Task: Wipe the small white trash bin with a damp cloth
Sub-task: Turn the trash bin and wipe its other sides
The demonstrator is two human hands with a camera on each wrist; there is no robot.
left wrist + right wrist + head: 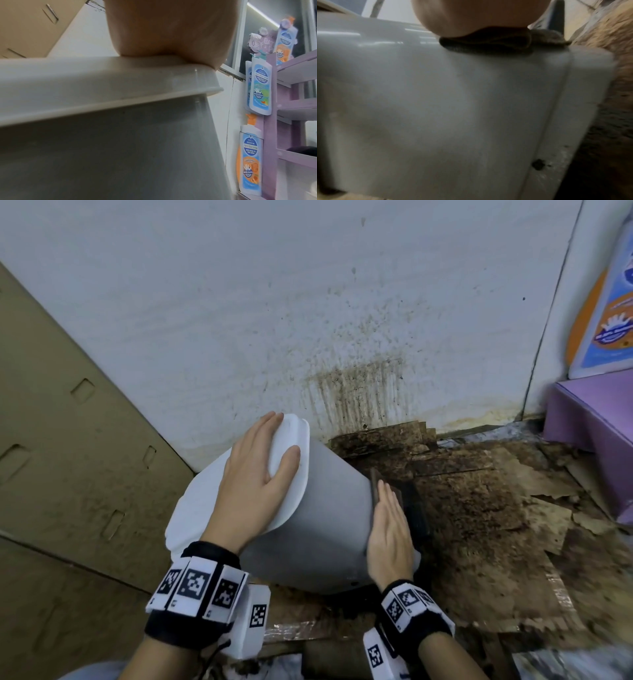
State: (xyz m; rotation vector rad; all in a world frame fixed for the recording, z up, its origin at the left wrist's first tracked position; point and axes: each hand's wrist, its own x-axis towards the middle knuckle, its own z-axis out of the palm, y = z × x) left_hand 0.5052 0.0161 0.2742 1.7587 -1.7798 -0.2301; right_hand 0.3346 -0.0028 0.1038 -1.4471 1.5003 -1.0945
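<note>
The small white trash bin (pixel 329 508) lies tipped over, its white lid (pixel 205 494) toward the left and its base toward the right. My left hand (pixel 257 470) rests flat on the lid with straight fingers, and the left wrist view shows the palm (pixel 163 27) on the lid's rim (pixel 102 81). At the base end, my right hand (pixel 388 529) presses a dark cloth (pixel 412 508) against the bin, fingers straight. In the right wrist view the cloth (pixel 488 42) is bunched under the palm (pixel 471 16) on the bin's wall (pixel 436 101).
A white wall (pixel 308 320) with brown splatter stands just behind the bin. Torn, dirt-stained cardboard (pixel 479 525) covers the floor to the right. A beige cabinet (pixel 68 440) closes the left side. A purple shelf unit (pixel 589 422) with bottle-shaped displays (pixel 260 86) stands at the right.
</note>
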